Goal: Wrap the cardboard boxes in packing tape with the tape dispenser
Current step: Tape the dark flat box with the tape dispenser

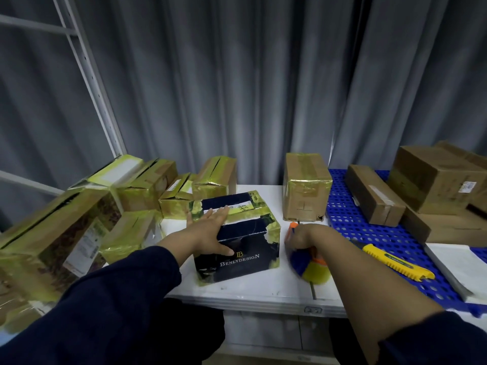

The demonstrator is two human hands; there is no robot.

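Left hand (210, 227): open, fingers straight, flat on top of the navy box (237, 262), thumb down its front face. Right hand (303, 235): curled round the tape dispenser (312, 266), just right of the box, blurred. Box mid-table (263, 288), edges and corners banded in yellowish tape.

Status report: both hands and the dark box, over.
Left hand flat on dark box. Right hand grips tape dispenser beside it. Yellow cutter lies apart, on the right.

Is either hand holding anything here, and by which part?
The right hand grips the tape dispenser by its orange handle. The left hand holds nothing; it lies flat on the dark blue box.
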